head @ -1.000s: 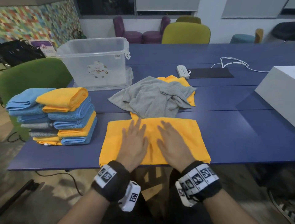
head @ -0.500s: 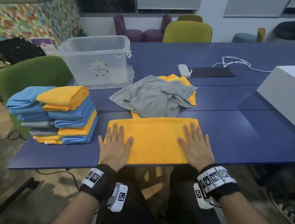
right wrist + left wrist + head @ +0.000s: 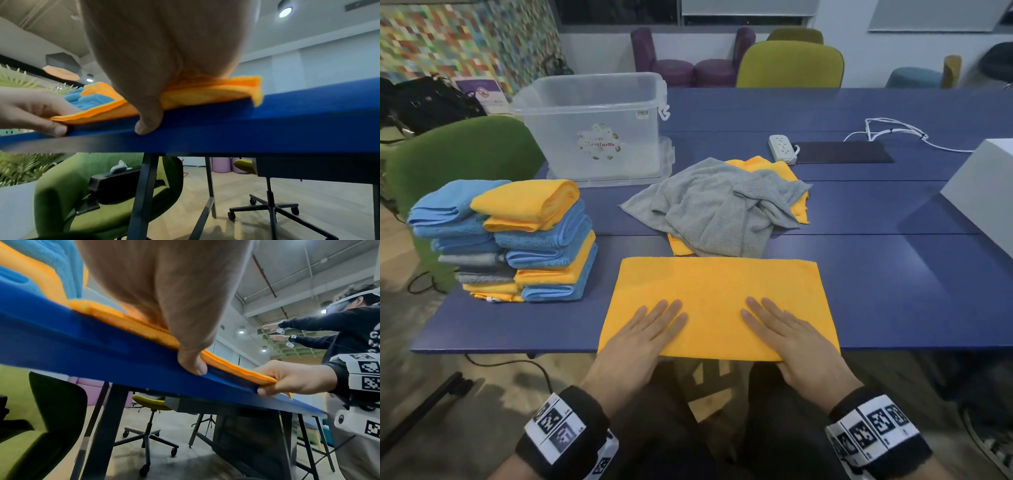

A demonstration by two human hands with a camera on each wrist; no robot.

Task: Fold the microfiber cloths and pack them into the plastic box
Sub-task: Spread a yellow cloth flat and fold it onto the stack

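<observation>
While both hands (image 3: 717, 337) press flat and apart, the orange cloth (image 3: 717, 294) lies beneath them.

Table (image 3: 893, 294) was dark blue. Flat cloth (image 3: 717, 301) was orange. Loose cloth (image 3: 715, 209) was grey, over orange. Stack (image 3: 517, 240) showed light blue, orange and grey layers. Box (image 3: 592, 116) was clear plastic. Wristbands (image 3: 558, 425) were black with black-and-white square markers.

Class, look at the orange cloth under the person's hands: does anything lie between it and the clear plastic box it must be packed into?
Mostly no. The crumpled grey cloth lies just right of the straight line from the orange cloth to the plastic box; the box's open top looks unobstructed.
</observation>
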